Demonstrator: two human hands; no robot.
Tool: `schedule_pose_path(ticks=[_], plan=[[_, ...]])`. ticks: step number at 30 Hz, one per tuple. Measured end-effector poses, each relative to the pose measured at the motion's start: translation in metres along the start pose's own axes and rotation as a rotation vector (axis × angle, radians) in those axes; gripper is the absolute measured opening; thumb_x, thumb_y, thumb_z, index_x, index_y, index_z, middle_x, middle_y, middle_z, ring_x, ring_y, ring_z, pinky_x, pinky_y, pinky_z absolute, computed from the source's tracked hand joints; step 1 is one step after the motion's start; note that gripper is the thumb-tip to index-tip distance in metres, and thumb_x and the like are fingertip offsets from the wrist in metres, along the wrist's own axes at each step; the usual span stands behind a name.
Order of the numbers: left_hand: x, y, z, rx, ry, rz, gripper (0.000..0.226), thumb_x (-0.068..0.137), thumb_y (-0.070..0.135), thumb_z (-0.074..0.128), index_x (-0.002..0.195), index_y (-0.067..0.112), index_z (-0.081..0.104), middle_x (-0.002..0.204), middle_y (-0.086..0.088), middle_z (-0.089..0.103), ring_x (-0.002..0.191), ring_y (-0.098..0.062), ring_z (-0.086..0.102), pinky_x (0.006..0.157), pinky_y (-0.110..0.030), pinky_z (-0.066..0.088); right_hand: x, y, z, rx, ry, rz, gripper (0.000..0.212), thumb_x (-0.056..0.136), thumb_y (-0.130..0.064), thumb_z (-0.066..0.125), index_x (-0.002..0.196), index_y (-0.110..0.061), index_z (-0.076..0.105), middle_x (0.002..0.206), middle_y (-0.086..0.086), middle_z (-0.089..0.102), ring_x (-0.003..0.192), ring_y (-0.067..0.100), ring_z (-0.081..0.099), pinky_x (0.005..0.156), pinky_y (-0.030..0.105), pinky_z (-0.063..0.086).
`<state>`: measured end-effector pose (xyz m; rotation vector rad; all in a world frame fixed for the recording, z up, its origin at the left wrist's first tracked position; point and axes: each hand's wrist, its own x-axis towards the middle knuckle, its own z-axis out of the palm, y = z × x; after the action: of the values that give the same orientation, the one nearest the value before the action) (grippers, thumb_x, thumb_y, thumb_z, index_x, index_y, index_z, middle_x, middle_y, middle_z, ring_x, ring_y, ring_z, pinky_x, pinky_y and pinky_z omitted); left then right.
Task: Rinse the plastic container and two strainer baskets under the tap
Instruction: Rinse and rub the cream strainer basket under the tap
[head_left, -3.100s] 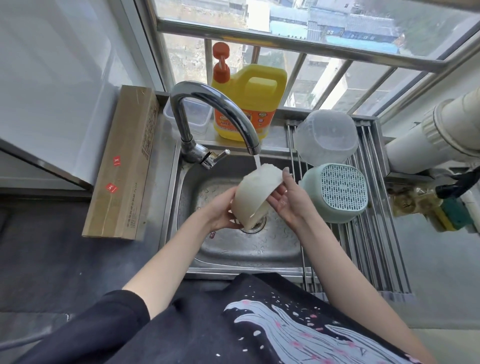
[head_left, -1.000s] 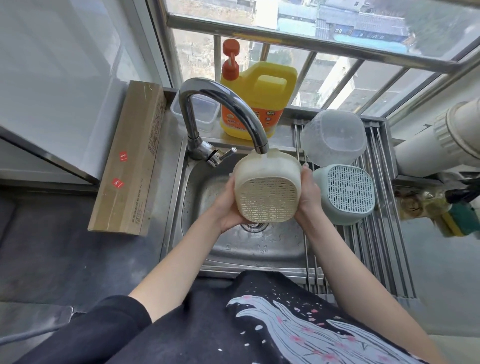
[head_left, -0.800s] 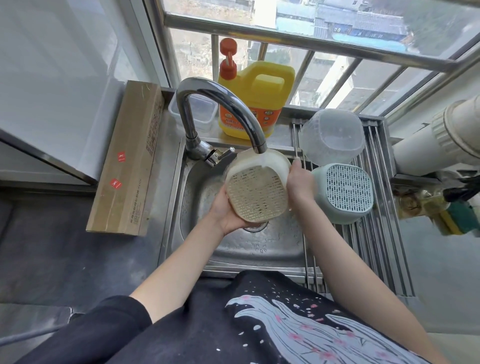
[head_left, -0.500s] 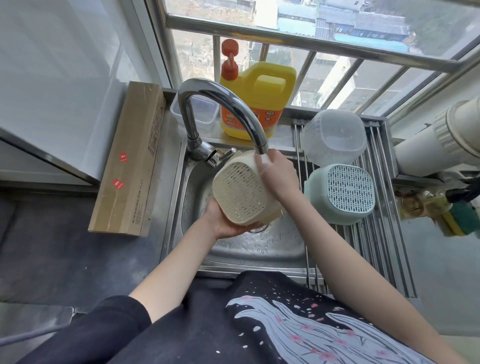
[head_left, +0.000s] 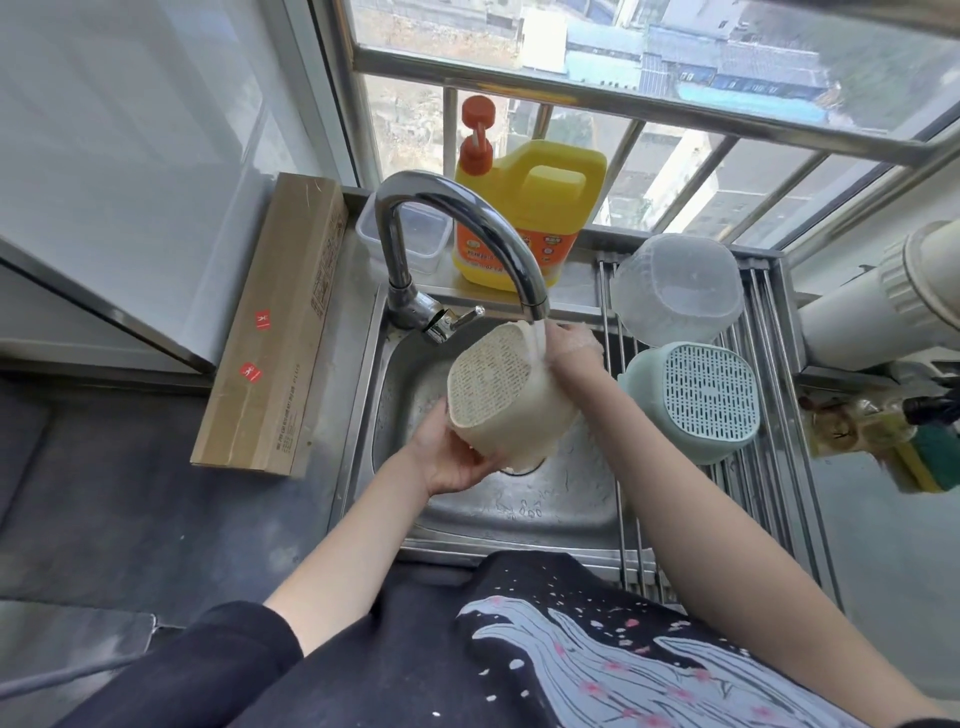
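A cream strainer basket (head_left: 501, 400) is held over the steel sink (head_left: 561, 499), its perforated bottom turned up and to the left. Water runs from the tap (head_left: 457, 228) onto its upper right edge. My left hand (head_left: 452, 457) grips the basket from below. My right hand (head_left: 571, 348) holds its far side under the stream. A green strainer basket (head_left: 701, 400) lies upside down on the drying rack (head_left: 769, 499) to the right. Behind it a clear plastic container (head_left: 675, 288) rests upside down.
A yellow detergent jug (head_left: 530, 213) with an orange pump stands behind the tap, beside a small clear tub (head_left: 410, 234). A long cardboard box (head_left: 280, 327) lies left of the sink. A white pipe (head_left: 883, 301) juts in at the right, window bars behind.
The basket has turned in my hands, its perforated bottom swinging from facing me toward the left. My right hand moved up to the far side under the running water.
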<state>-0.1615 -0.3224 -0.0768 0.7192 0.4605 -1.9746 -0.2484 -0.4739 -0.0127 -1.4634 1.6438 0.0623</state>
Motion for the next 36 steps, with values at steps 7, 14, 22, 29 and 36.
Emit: schedule_pose_path(ticks=[7, 14, 22, 29, 36], plan=[[-0.010, 0.017, 0.013, 0.067, 0.059, 0.324, 0.024, 0.094, 0.027, 0.053, 0.104, 0.007, 0.064, 0.085, -0.007, 0.074, 0.071, -0.017, 0.072, 0.067, -0.028, 0.059, -0.008, 0.069, 0.006, 1.046, -0.132, 0.592, 0.035, 0.100, -0.014, 0.037, 0.073, -0.008, 0.059, 0.045, 0.011, 0.063, 0.033, 0.027, 0.060, 0.023, 0.039, 0.043], [0.000, 0.003, 0.065, 0.328, 0.002, 0.343, 0.014, 0.097, 0.025, 0.047, 0.101, 0.021, 0.060, 0.079, 0.002, 0.069, 0.070, -0.013, 0.066, 0.063, -0.031, 0.057, -0.022, 0.093, 0.044, 1.380, -0.209, 0.708, 0.035, 0.096, -0.016, 0.036, 0.066, -0.015, 0.053, 0.039, 0.003, 0.052, 0.026, 0.015, 0.047, 0.028, 0.015, 0.037], [-0.004, -0.001, 0.061, 0.517, 0.083, 0.380, 0.052, 0.091, 0.061, 0.038, 0.110, 0.021, 0.065, 0.103, -0.002, 0.072, 0.094, -0.018, 0.068, 0.090, -0.040, 0.052, -0.022, 0.089, 0.016, 1.470, -0.419, 0.398, 0.029, 0.088, -0.041, 0.056, 0.089, -0.016, 0.070, 0.079, 0.009, 0.074, 0.066, 0.030, 0.071, 0.057, 0.044, 0.059], [0.001, 0.008, 0.021, 0.458, 0.216, 0.471, 0.094, 0.074, 0.076, 0.042, 0.134, 0.005, 0.048, 0.133, -0.024, 0.054, 0.114, -0.033, 0.056, 0.082, -0.039, 0.054, -0.018, 0.082, -0.005, 1.294, -0.427, -0.118, 0.053, 0.089, -0.055, 0.048, 0.123, -0.016, 0.061, 0.122, 0.014, 0.062, 0.113, 0.028, 0.056, 0.100, 0.047, 0.043], [-0.018, 0.022, 0.011, 0.393, 0.111, 0.081, 0.084, 0.081, 0.077, 0.035, 0.123, 0.008, 0.057, 0.119, -0.022, 0.058, 0.113, -0.041, 0.054, 0.089, -0.056, 0.050, -0.046, 0.086, -0.019, -0.176, 0.027, -1.000, 0.036, 0.074, -0.051, 0.067, 0.059, -0.027, 0.044, 0.065, -0.016, 0.042, 0.067, 0.002, 0.036, 0.066, 0.031, 0.027]])
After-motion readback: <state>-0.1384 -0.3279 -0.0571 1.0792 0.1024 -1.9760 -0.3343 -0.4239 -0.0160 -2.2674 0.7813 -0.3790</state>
